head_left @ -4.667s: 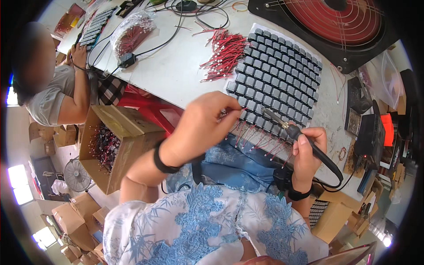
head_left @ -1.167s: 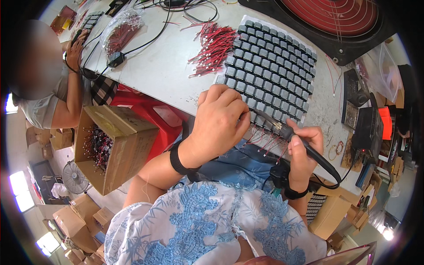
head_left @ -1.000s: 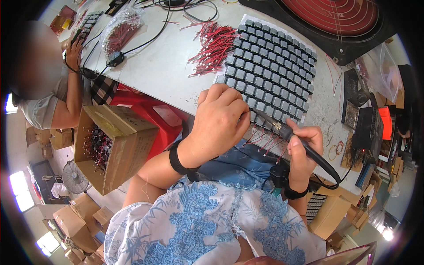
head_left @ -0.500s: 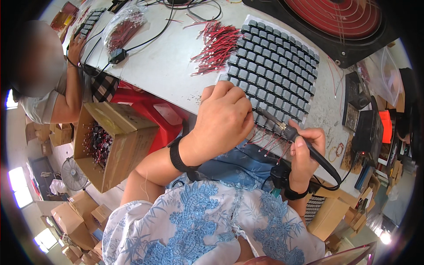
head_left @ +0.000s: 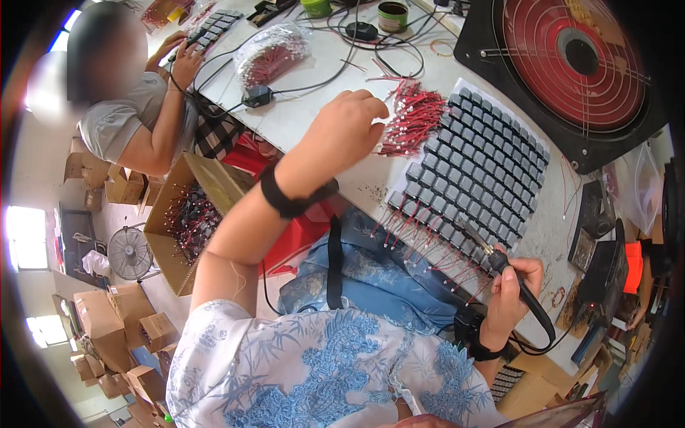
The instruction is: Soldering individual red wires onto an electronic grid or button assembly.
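- A long white table [head_left: 314, 107] ran across the upper part of the view, its edge bending with the lens.
- Below it, a pale floor [head_left: 153, 296] showed, with an open cardboard box [head_left: 187, 214] standing just beside the table.
- A small floor fan [head_left: 130, 253] stood near that box.
- Closed cartons [head_left: 114, 335] were stacked at lower left.
- Bright daylight glared from openings [head_left: 25, 239] on the far left.
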`<state>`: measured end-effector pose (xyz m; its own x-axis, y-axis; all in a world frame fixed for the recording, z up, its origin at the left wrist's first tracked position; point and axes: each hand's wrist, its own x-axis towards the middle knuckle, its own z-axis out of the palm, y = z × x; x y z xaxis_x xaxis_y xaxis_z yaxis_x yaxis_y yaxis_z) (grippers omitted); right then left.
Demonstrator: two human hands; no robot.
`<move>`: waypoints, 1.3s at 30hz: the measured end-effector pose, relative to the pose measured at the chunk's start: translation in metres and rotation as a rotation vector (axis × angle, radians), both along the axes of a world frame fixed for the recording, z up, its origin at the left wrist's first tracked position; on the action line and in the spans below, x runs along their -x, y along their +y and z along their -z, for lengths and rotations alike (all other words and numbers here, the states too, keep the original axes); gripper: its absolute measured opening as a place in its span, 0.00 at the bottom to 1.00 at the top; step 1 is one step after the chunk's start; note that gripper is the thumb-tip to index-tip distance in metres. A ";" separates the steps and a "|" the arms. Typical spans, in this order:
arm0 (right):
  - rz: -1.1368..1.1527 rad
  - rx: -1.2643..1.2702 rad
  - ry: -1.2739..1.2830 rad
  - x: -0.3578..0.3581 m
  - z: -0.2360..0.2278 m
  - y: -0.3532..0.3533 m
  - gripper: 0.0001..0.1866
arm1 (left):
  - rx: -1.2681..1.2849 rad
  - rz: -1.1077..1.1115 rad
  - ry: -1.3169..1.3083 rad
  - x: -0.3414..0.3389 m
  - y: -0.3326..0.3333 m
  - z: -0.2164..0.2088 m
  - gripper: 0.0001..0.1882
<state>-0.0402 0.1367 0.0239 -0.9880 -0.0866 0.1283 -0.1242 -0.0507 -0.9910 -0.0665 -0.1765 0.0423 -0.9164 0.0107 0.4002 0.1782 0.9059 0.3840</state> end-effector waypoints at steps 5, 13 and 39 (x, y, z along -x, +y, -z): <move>0.024 -0.020 -0.025 -0.001 0.002 0.003 0.04 | -0.031 0.064 -0.313 0.016 -0.024 0.009 0.06; -0.016 -0.040 0.005 0.000 0.006 0.007 0.06 | 0.159 0.061 -0.316 0.002 -0.039 0.005 0.07; -0.018 0.026 -0.026 0.000 0.004 0.008 0.06 | -0.542 -0.028 -0.421 0.002 -0.010 -0.023 0.07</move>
